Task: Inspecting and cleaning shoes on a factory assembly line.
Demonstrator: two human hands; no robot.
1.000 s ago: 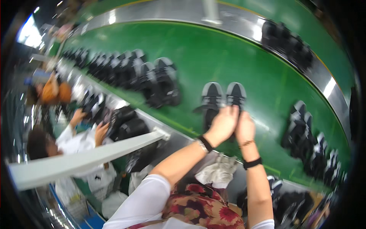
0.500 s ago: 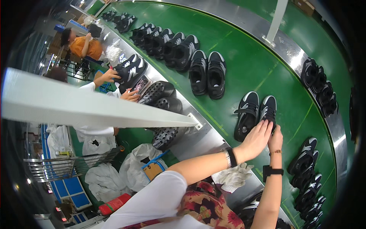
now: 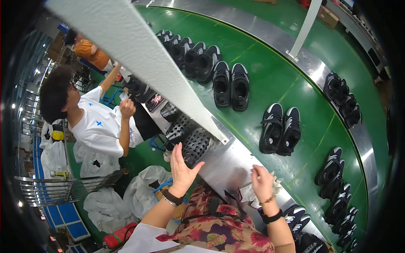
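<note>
Standing side by side, two black shoes [image 3: 275,130] on the green surface [image 3: 270,67] look neatly paired, anything left unclear, as the left hand [image 3: 184,174] fans wide, empty, near holed black clogs [image 3: 196,145] and the right hand [image 3: 262,184], half-curled, seemingly empty, hovers by white gloves [image 3: 251,195].

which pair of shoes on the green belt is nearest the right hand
The black pair just beyond the right hand, with gaps on both sides; the left pairs and right pairs stand farther away.
</note>
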